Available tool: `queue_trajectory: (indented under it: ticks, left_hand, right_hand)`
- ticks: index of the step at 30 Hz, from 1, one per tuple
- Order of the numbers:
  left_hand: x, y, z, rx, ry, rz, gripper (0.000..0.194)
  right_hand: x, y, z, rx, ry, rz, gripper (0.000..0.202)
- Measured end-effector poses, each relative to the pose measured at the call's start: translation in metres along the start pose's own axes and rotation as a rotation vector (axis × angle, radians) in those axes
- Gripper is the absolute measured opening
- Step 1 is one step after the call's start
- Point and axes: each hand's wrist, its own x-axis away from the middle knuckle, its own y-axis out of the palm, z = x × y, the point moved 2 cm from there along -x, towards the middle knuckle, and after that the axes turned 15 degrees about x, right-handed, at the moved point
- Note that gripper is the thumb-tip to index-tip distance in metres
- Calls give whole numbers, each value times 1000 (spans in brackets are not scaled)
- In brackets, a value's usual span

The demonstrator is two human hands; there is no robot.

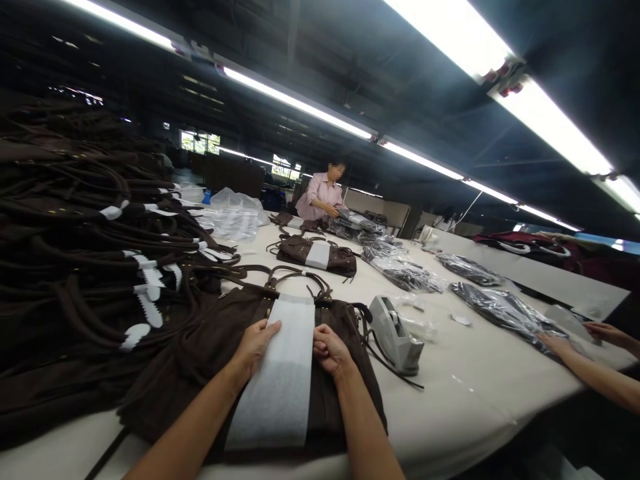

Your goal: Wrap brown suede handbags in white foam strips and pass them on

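A dark brown bag point(200, 340) with looped handles lies on the pale table in front of me. Down its middle runs a white paper strip point(280, 407), draped over the top edge. My left hand point(256, 347) pinches the strip's left edge, thumb on top. At the strip's right edge is my right hand point(331, 350), its fingers curled closed against the bag; whatever they hold is too small to tell. A grey tape dispenser point(397, 333) stands just right of the bag.
Brown bags point(60, 267) are piled high on the left. Another strip-wrapped bag point(340, 259) lies ahead. Plastic-wrapped bags point(500, 310) spread across the table point(465, 387). A person point(324, 193) stands at the far end; another person's hands point(557, 347) work at the right.
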Motion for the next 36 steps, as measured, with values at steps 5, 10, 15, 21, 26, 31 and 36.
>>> queue_trajectory:
  ticks: [5, 10, 15, 21, 26, 31, 36]
  left_hand:
    - [-8, -2, -13, -132, 125, 133, 21]
    - [-14, -3, -14, -298, 164, 148, 12]
    - [-17, -4, -11, -469, 176, 132, 17]
    - [-11, 0, 1, -707, 263, 187, 22]
    - [-7, 5, 8, -874, 300, 218, 17]
    - [-11, 5, 5, -992, 309, 223, 19]
    - [-2, 12, 8, -1109, 432, 256, 11]
  right_hand:
    - [-2, 3, 0, 17, 61, 12, 28]
    - [-4, 11, -3, 248, 84, 32, 49]
    - [-2, 16, 0, 394, 1, 143, 40]
    - [-2, 16, 2, 436, -20, 232, 39]
    - [-7, 17, 2, 490, -13, 273, 42]
    - [-9, 16, 3, 536, -9, 284, 42]
    - [-14, 12, 8, 634, -37, 339, 42]
